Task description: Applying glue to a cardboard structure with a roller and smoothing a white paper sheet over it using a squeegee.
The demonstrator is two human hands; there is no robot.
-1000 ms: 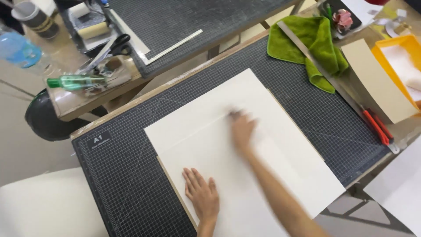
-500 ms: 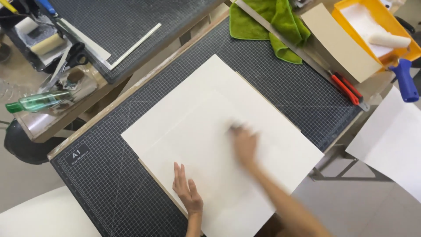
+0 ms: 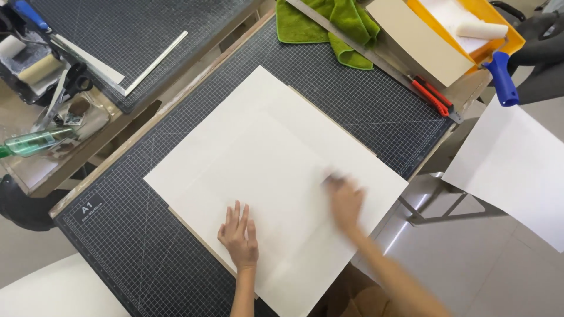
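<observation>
My left hand (image 3: 239, 235): flat, fingers spread, pressing the white paper sheet (image 3: 270, 176) | my right hand (image 3: 345, 199): blurred on sheet, grip unclear | under it: cutting mat (image 3: 129, 235)

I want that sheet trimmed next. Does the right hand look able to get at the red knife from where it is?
Probably yes. The right hand lies on the white sheet, and only bare cutting mat separates it from the red knife. Nothing blocks it.
</observation>
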